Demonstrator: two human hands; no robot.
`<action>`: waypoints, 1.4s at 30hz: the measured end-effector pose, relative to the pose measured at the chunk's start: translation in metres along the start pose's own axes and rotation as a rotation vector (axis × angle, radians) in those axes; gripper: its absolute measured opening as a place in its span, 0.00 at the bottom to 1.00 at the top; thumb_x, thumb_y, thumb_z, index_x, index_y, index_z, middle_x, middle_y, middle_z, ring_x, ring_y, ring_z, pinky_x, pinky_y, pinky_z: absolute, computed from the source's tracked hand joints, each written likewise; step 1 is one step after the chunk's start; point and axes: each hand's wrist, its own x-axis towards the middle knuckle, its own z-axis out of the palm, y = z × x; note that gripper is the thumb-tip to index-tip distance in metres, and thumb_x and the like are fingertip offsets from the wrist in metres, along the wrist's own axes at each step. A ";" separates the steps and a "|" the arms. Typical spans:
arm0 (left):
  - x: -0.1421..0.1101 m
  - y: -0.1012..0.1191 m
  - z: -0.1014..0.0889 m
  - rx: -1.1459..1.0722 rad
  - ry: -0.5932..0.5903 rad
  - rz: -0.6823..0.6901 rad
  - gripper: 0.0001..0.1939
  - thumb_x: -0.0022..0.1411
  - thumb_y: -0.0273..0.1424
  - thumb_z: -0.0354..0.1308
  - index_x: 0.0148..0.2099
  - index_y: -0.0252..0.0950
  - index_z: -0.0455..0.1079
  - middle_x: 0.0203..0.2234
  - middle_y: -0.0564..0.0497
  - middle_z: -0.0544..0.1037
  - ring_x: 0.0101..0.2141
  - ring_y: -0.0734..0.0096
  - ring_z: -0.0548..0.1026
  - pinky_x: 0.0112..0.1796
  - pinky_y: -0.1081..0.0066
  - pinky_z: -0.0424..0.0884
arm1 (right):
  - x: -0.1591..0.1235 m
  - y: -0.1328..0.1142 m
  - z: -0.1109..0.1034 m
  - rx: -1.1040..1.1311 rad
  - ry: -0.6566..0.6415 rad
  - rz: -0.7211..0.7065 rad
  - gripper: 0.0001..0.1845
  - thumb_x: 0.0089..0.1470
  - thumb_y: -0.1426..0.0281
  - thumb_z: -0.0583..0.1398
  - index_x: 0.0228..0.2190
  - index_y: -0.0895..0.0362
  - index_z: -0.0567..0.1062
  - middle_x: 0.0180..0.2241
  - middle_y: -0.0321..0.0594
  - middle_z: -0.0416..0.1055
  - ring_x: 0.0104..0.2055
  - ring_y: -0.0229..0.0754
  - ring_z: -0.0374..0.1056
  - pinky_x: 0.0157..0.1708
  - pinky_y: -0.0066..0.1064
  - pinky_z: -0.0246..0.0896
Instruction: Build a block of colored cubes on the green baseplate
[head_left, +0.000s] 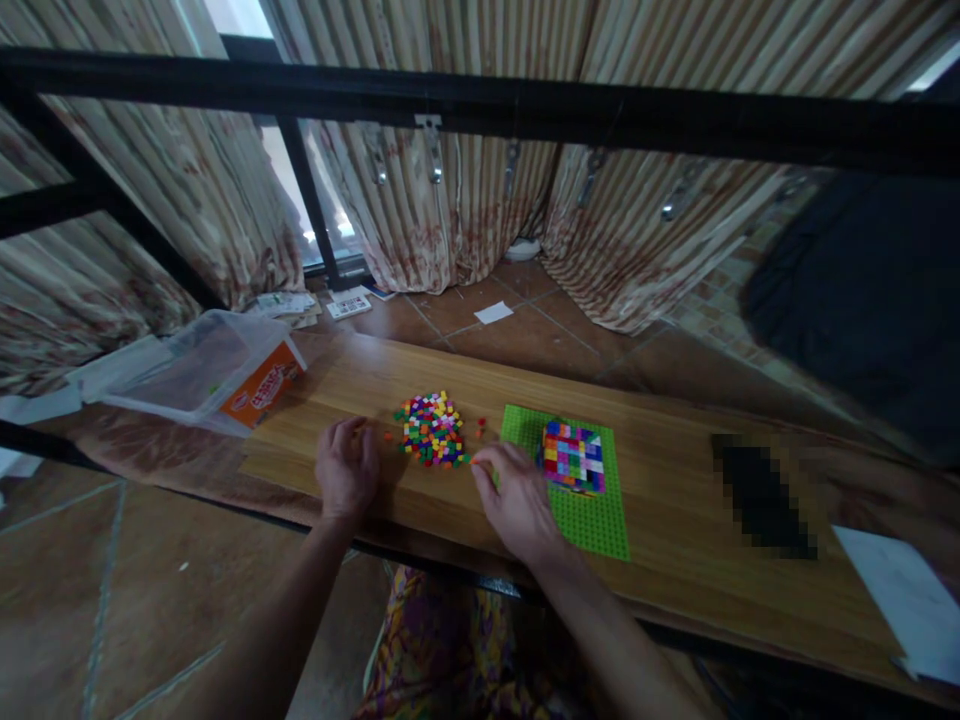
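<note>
A pile of small toy bricks (433, 428) in many colours lies on the wooden table between my hands. My left hand (347, 465) rests on the tabletop left of the pile with its fingers curled in; whatever they hold, if anything, is hidden. Thumb and forefinger of my right hand (519, 497) pinch a small orange brick (475, 461) at the pile's right edge. This hand partly covers a green baseplate (589, 528). On the plate stands a block of multicoloured bricks (573, 456), stacked in layers.
A clear plastic bin (202, 365) with an orange label stands at the table's left end. A few loose red bricks (481, 428) lie beside the pile. A blurred-out dark object (761, 495) and a white sheet (900, 590) are on the right. A black metal bar (480, 100) crosses above.
</note>
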 end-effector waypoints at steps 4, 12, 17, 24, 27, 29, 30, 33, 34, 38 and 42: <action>-0.056 0.052 -0.016 -0.426 -0.350 -0.172 0.18 0.61 0.43 0.51 0.44 0.36 0.70 0.35 0.50 0.75 0.37 0.68 0.71 0.39 0.71 0.67 | -0.034 -0.013 -0.023 0.071 -0.117 -0.006 0.06 0.60 0.73 0.54 0.34 0.54 0.70 0.34 0.37 0.71 0.37 0.41 0.66 0.40 0.32 0.59; -0.115 0.121 -0.006 -0.832 -0.938 -0.384 0.18 0.58 0.45 0.55 0.27 0.34 0.65 0.22 0.55 0.65 0.27 0.76 0.64 0.31 0.75 0.63 | -0.071 -0.013 -0.067 0.178 -0.176 0.117 0.07 0.61 0.73 0.53 0.34 0.54 0.71 0.32 0.36 0.71 0.35 0.38 0.67 0.37 0.30 0.59; -0.124 0.145 0.003 -0.867 -0.975 -0.520 0.20 0.56 0.48 0.56 0.26 0.35 0.62 0.20 0.56 0.61 0.24 0.78 0.59 0.26 0.76 0.58 | -0.086 -0.007 -0.076 0.457 0.013 0.312 0.05 0.59 0.68 0.58 0.33 0.53 0.75 0.31 0.35 0.71 0.35 0.37 0.68 0.36 0.28 0.61; -0.135 0.161 0.014 -0.901 -1.077 -0.623 0.24 0.51 0.51 0.57 0.24 0.36 0.56 0.17 0.59 0.55 0.20 0.81 0.52 0.22 0.77 0.52 | -0.095 0.010 -0.082 0.695 0.089 0.455 0.07 0.55 0.64 0.61 0.29 0.54 0.78 0.28 0.35 0.72 0.32 0.37 0.68 0.33 0.28 0.61; -0.130 0.158 0.017 -0.866 -1.073 -0.648 0.24 0.50 0.52 0.59 0.26 0.36 0.59 0.19 0.58 0.58 0.21 0.81 0.55 0.24 0.78 0.55 | -0.087 0.030 -0.089 0.766 0.183 0.567 0.09 0.50 0.62 0.64 0.29 0.54 0.79 0.22 0.33 0.72 0.26 0.36 0.66 0.29 0.28 0.61; -0.127 0.152 0.020 -0.844 -1.015 -0.586 0.23 0.49 0.52 0.59 0.26 0.36 0.60 0.20 0.57 0.61 0.23 0.79 0.59 0.27 0.77 0.59 | -0.075 0.049 -0.094 0.716 0.320 0.615 0.11 0.46 0.61 0.66 0.30 0.55 0.80 0.21 0.34 0.72 0.25 0.37 0.66 0.28 0.29 0.62; -0.124 0.147 0.022 -0.823 -0.987 -0.545 0.23 0.49 0.52 0.59 0.25 0.36 0.60 0.20 0.56 0.62 0.24 0.78 0.60 0.28 0.76 0.60 | -0.068 0.059 -0.097 0.667 0.390 0.627 0.12 0.45 0.60 0.66 0.30 0.55 0.81 0.22 0.35 0.74 0.25 0.38 0.67 0.29 0.30 0.63; -0.117 0.130 0.026 -0.715 -0.924 -0.450 0.22 0.52 0.51 0.56 0.24 0.36 0.62 0.20 0.55 0.64 0.24 0.76 0.62 0.27 0.75 0.61 | -0.046 0.086 -0.100 0.510 0.450 0.598 0.13 0.44 0.60 0.65 0.30 0.55 0.81 0.30 0.40 0.78 0.32 0.43 0.72 0.35 0.34 0.66; -0.115 0.124 0.027 -0.682 -0.906 -0.418 0.21 0.53 0.50 0.56 0.24 0.37 0.62 0.20 0.55 0.64 0.24 0.76 0.62 0.27 0.75 0.61 | -0.039 0.093 -0.100 0.465 0.442 0.575 0.13 0.44 0.60 0.65 0.30 0.55 0.81 0.32 0.41 0.79 0.33 0.44 0.73 0.37 0.35 0.66; -0.107 0.107 0.028 -0.640 -0.872 -0.341 0.20 0.56 0.48 0.54 0.23 0.37 0.61 0.18 0.56 0.63 0.22 0.76 0.61 0.26 0.74 0.59 | -0.019 0.105 -0.094 0.317 0.375 0.523 0.12 0.47 0.61 0.62 0.30 0.56 0.80 0.31 0.41 0.79 0.33 0.44 0.73 0.36 0.35 0.66; -0.106 0.105 0.027 -0.649 -0.890 -0.391 0.21 0.56 0.49 0.53 0.24 0.36 0.62 0.18 0.56 0.63 0.21 0.77 0.60 0.24 0.75 0.58 | -0.011 0.106 -0.089 0.173 0.331 0.512 0.11 0.49 0.63 0.60 0.30 0.55 0.79 0.30 0.39 0.78 0.31 0.43 0.72 0.33 0.33 0.65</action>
